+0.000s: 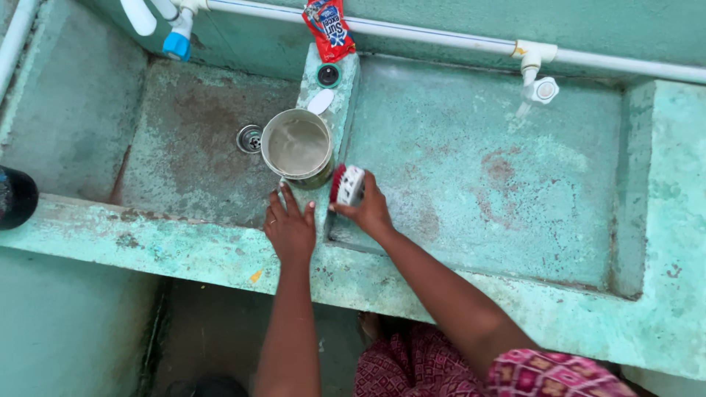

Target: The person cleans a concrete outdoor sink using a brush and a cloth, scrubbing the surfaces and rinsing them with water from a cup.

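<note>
steel pot (297, 147) sits on the sink's dividing wall (340, 88), left hand (290, 229) flat, fingers spread, steadying it; right hand (368, 209) grips a scrub brush (347, 184) beside the rim.

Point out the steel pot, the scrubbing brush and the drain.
steel pot (297, 146), head view, on the cloudy water inside it.
scrubbing brush (349, 184), head view, on its white back, held in the right hand (370, 214).
drain (250, 138), head view, on its metal strainer.

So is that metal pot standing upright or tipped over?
Upright. The metal pot stands on the divider wall between the basins, its round mouth facing up, with cloudy water inside. The left hand touches its base.
</note>
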